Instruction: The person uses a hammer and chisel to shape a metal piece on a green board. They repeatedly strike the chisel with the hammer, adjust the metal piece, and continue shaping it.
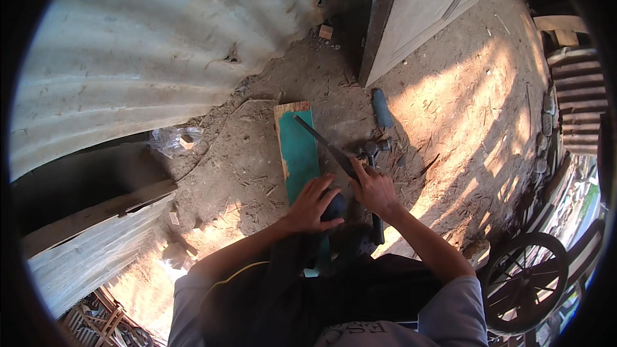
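My right hand (375,191) is closed around the end of a long, dark, tapering blade-like tool (331,149); whether it is a file, a saw or a knife I cannot tell. Its narrow tip points to the upper left, over a green-painted board (299,138) with bare, chipped wood along its far and left edges. My left hand (310,205), thumb and fingers apart, lies beside the board's near part, against a dark rounded shape (332,207) that may be my knee. Right of my right hand, what looks like a hammer (372,148) lies partly hidden by that hand.
A dark bluish cylinder (382,108) lies beyond the hammer. Corrugated metal sheeting (141,58) rises on the left, and a panelled wooden door (424,13) stands at the far side. Small wood blocks (326,31) lie on the dirt floor (450,128). A spoked wheel (526,281) is at near right.
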Demonstrator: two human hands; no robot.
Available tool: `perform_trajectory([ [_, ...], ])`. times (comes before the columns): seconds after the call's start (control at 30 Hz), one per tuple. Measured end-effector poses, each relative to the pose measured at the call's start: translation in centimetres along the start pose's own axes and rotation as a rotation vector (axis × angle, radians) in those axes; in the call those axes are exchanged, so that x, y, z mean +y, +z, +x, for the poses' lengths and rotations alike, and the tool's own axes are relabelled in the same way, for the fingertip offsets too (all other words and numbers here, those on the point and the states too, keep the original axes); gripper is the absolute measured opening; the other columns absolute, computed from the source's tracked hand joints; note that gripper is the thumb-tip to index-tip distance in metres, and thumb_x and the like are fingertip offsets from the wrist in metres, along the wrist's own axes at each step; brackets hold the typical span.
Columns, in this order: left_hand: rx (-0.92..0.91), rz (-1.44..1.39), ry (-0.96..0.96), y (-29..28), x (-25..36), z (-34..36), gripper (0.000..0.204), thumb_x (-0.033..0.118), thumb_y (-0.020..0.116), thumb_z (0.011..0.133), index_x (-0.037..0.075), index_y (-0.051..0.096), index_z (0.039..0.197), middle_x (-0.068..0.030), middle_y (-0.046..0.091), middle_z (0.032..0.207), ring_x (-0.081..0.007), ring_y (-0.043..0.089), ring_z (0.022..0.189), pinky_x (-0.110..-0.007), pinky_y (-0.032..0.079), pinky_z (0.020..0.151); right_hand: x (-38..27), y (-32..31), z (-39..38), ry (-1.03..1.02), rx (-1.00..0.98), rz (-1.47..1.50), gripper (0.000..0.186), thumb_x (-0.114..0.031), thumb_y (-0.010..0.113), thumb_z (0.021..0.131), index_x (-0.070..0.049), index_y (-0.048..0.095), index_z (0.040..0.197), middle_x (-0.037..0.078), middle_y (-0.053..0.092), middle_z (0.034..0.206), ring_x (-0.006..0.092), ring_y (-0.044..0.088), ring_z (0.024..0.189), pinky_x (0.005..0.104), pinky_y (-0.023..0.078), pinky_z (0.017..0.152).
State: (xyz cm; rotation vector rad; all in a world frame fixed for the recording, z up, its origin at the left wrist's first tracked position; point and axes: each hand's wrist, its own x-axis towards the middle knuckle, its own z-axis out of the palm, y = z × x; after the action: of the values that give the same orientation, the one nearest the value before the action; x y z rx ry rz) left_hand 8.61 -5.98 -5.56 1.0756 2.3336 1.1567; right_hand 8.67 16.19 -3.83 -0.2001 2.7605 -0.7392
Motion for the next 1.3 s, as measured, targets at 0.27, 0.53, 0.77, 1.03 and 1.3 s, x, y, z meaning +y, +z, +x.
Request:
perform_trajectory([
  [0.27, 0.011, 0.025, -0.022, 0.2, 0.2, 0.4, 0.069, 0.044, 0.071, 0.076, -0.001, 0.048, 0.123, -0.0235, 0.042, 0.131, -0.0405, 0.042, 0.121, -0.05, 0.034, 0.102, -2.9, 2.9, 4.6, 0.147, -0.003, -0.007, 0.056, -0.03, 0.056, 0.091, -0.012, 0.038, 0.141, 0.023, 0.064, 0.094, 0.0408, 0.064, 0.065, 0.0474, 0.052, 0.053],
  [0.53, 0.01, 0.013, -0.028, 0.6, 0.2, 0.8, 0.059, 0.043, 0.068, 0.079, -0.002, 0.053, 0.114, -0.0215, 0.046, 0.125, -0.038, 0.044, 0.12, -0.047, 0.035, 0.102, -0.9, 0.9, -0.2, 0.182, -0.073, -0.023, 0.057, -0.031, 0.057, 0.09, -0.012, 0.039, 0.14, 0.024, 0.063, 0.097, 0.0424, 0.064, 0.067, 0.0491, 0.053, 0.055],
  [0.77, -0.001, 0.065, -0.034, 0.8, 0.4, 0.8, 0.061, 0.044, 0.066, 0.08, -0.004, 0.052, 0.116, -0.0217, 0.047, 0.124, -0.0367, 0.044, 0.12, -0.046, 0.034, 0.103, -1.5, 1.5, -1.0, 0.163, -0.056, 0.015, 0.058, -0.03, 0.059, 0.088, -0.011, 0.04, 0.14, 0.024, 0.064, 0.089, 0.0424, 0.064, 0.066, 0.0488, 0.053, 0.055],
  [1.03, -0.032, 0.102, -0.036, 0.9, 0.5, 1.0, 0.061, 0.044, 0.066, 0.081, -0.004, 0.052, 0.116, -0.0221, 0.047, 0.124, -0.0365, 0.044, 0.119, -0.046, 0.035, 0.101, -2.5, 2.0, 0.8, 0.161, -0.006, 0.029, 0.058, -0.029, 0.059, 0.089, -0.01, 0.04, 0.14, 0.024, 0.063, 0.084, 0.0409, 0.064, 0.065, 0.0474, 0.053, 0.055],
  [1.3, -0.046, 0.089, -0.052, 1.2, 0.4, 0.8, 0.065, 0.047, 0.064, 0.081, -0.003, 0.051, 0.119, -0.0216, 0.047, 0.124, -0.037, 0.044, 0.12, -0.046, 0.034, 0.102, -2.4, 2.1, 1.3, 0.184, 0.055, 0.073, 0.054, -0.031, 0.058, 0.089, -0.009, 0.044, 0.137, 0.023, 0.063, 0.079, 0.0409, 0.064, 0.065, 0.0472, 0.052, 0.055],
])
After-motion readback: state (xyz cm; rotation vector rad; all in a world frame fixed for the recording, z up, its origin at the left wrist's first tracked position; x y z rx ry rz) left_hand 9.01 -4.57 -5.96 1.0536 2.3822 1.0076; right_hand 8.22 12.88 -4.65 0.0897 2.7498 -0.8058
